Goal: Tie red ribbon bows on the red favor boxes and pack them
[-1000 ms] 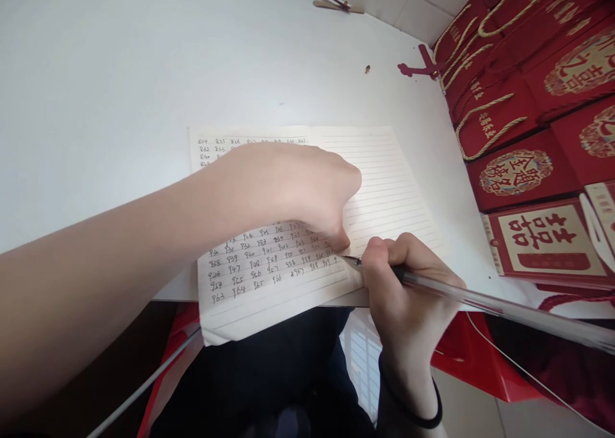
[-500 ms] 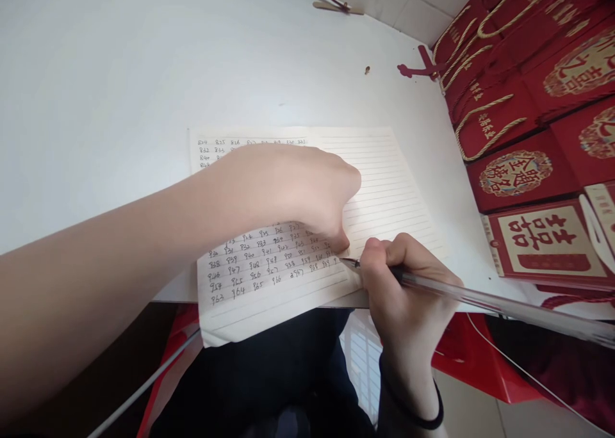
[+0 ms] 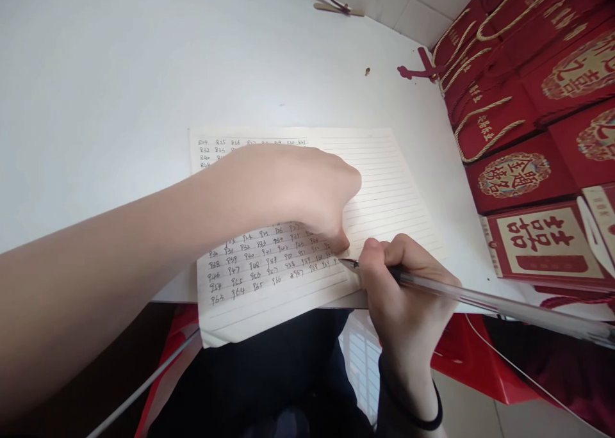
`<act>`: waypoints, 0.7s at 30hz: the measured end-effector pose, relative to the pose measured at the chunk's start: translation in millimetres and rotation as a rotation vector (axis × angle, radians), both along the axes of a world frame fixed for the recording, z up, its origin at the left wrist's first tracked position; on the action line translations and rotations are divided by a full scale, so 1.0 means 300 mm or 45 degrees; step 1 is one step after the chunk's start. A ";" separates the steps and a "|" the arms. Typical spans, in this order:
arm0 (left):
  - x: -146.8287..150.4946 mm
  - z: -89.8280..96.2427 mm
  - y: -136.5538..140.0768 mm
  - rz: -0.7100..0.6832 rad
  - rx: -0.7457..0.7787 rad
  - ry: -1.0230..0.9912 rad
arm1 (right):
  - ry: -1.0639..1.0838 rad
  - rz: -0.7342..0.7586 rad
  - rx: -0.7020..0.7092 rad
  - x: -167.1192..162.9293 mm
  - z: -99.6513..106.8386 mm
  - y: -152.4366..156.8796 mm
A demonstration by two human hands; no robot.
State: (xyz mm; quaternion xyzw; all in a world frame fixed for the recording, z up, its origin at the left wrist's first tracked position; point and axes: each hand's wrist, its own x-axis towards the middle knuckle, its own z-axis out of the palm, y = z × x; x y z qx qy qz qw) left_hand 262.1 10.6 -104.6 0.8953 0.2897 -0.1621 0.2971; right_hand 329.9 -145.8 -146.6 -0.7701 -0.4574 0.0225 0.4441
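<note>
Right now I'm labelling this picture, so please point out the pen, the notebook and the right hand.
Pen (image 3: 480, 296): head view, on its clear barrel.
Notebook (image 3: 384, 191): head view, on the lined page at right.
Right hand (image 3: 404, 305): head view, on the middle of the hand.

It is a tiled indoor corner; whether home or shop, I cannot tell. Beyond the clear plastic pen (image 3: 504, 305) gripped by the right hand (image 3: 403, 305) spreads a smooth white tabletop (image 3: 120, 73), then a white-tiled wall (image 3: 413, 2). Right of the grip crowd red gift bags with golden rope handles (image 3: 512, 182); below show pale floor tiles (image 3: 471, 409).
</note>
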 end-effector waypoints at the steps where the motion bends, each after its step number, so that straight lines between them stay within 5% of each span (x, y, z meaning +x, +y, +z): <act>1: 0.002 -0.005 0.000 0.004 0.009 -0.010 | -0.002 -0.013 0.004 -0.001 0.000 0.000; 7: 0.010 -0.029 0.001 0.086 -0.005 -0.137 | 0.017 0.013 -0.011 -0.001 0.000 -0.001; 21: 0.014 -0.024 0.001 0.064 -0.081 0.060 | 0.021 0.021 -0.004 0.000 -0.001 0.001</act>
